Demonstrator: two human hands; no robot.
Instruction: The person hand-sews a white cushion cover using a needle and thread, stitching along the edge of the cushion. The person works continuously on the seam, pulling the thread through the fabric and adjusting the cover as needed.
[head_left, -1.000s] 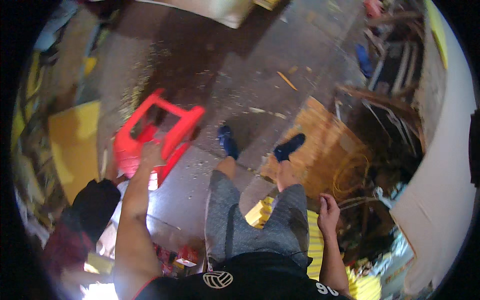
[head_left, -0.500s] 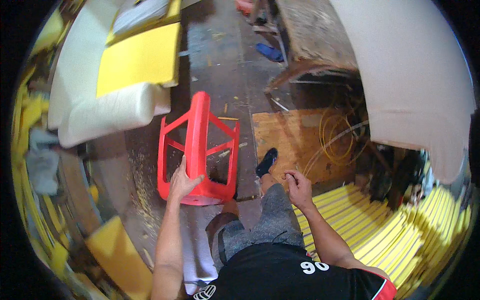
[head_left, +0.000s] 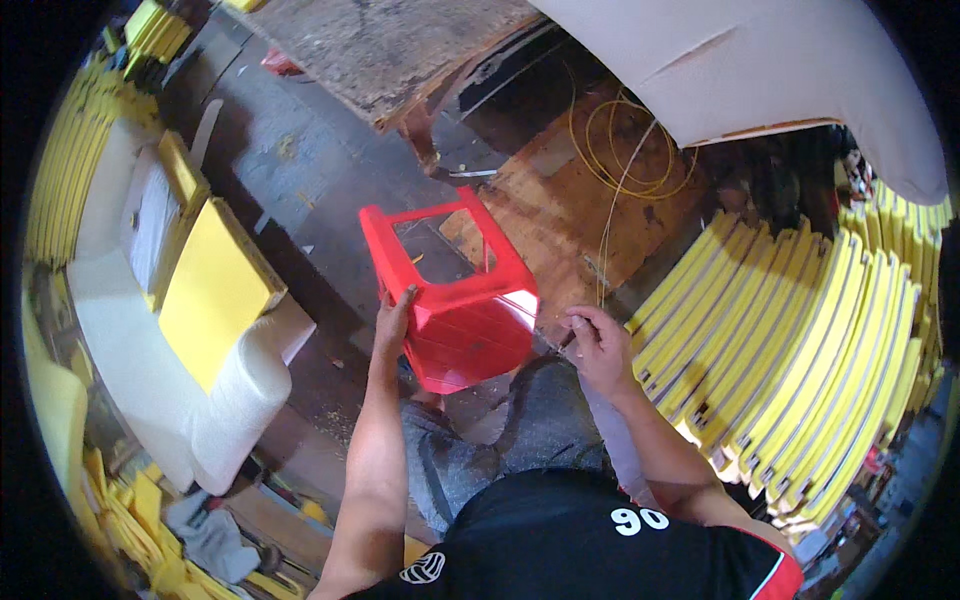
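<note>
A red plastic stool [head_left: 470, 340] is tipped on its side in front of me, its seat toward my body and its legs pointing away. My left hand [head_left: 393, 325] grips the stool's left edge, thumb on the upper side. To the right of the stool, apart from it, my right hand [head_left: 602, 355] is closed in a pinch. Whatever lies between its fingertips, if anything, is too small to make out.
A cream sofa frame [head_left: 240, 410] with yellow foam [head_left: 215, 300] stands at left. At right are stacked yellow foam strips [head_left: 770, 350] and a pale upholstered piece [head_left: 780, 70]. A worn wooden table [head_left: 390, 45] stands ahead; a yellow hose [head_left: 640, 190] coils over a wooden board [head_left: 530, 215].
My view has swung to the right. The stool has come round with my left hand, its seat now facing me more. My right hand stays pinched.
</note>
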